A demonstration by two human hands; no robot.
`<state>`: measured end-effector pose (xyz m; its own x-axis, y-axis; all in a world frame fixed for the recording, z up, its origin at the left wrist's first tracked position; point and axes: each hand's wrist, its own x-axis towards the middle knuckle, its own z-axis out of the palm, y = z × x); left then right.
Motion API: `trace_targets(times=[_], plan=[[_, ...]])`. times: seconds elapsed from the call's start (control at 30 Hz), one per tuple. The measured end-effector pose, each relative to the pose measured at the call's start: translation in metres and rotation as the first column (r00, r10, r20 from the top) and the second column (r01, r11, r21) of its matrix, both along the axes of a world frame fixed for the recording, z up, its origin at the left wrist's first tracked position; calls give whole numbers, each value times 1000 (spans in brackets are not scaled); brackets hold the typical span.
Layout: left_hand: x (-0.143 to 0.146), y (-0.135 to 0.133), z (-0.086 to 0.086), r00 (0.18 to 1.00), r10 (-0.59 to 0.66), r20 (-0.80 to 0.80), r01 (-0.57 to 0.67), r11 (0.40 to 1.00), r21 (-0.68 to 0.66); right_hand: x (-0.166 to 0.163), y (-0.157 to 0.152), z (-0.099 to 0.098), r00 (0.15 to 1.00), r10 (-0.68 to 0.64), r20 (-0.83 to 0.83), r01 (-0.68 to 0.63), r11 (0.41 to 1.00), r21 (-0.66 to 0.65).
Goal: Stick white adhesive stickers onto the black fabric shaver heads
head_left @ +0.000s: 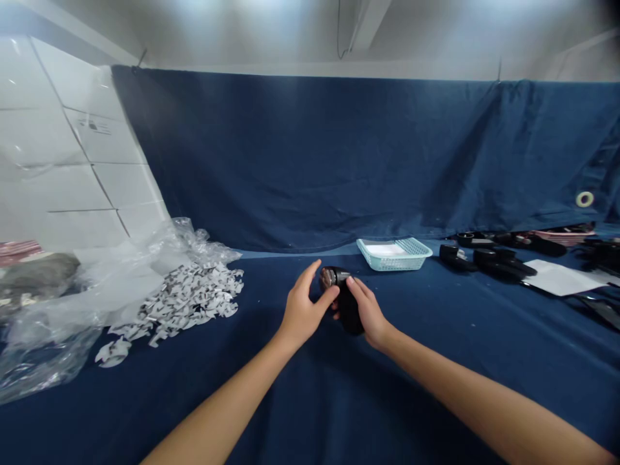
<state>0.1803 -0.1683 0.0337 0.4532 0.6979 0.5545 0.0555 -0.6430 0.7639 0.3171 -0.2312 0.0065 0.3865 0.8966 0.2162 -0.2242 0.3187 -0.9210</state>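
Over the blue cloth, my right hand (372,314) is wrapped round the dark body of an electric shaver (349,309). The shaver's rounded metallic head points up and to the left. My left hand (301,309) is beside that head with thumb and forefinger spread apart. Its thumb tip reaches close to the shaver's neck; whether it touches I cannot tell. The other left fingers are partly hidden behind the thumb.
On the left, many small grey-white plastic pieces (194,297) lie heaped beside clear plastic bags (53,349). A light-blue basket (402,263) stands at the back. Black devices (501,263) and a white sheet (564,278) lie on the right.
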Motion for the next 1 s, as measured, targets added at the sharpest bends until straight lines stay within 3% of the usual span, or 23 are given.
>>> trace_targets(times=[0.1,0.27,0.33,0.4,0.47,0.53,0.77,1.0], plan=[[15,11,23,1000,-1,32,5,992,-127,6,11,25,987,-151,47,146,985,97],[23,30,72,987,-142,72,146,988,-55,21,24,69,982,-152,112,138,983,123],[24,36,87,992,-112,65,113,994,-15,27,29,82,983,-123,135,110,989,102],[25,44,95,999,-15,44,19,996,-86,32,35,88,980,-117,161,103,990,95],[27,54,96,1000,29,9,-26,980,-199,36,43,88,974,-119,190,102,990,97],[28,65,92,1000,-15,-15,11,967,-253,41,54,82,968,-128,217,109,990,94],[34,90,62,993,-104,-60,69,901,-429,56,82,49,963,-151,225,150,988,21],[36,90,59,984,-174,29,170,898,-406,56,82,48,969,-132,210,134,991,5]])
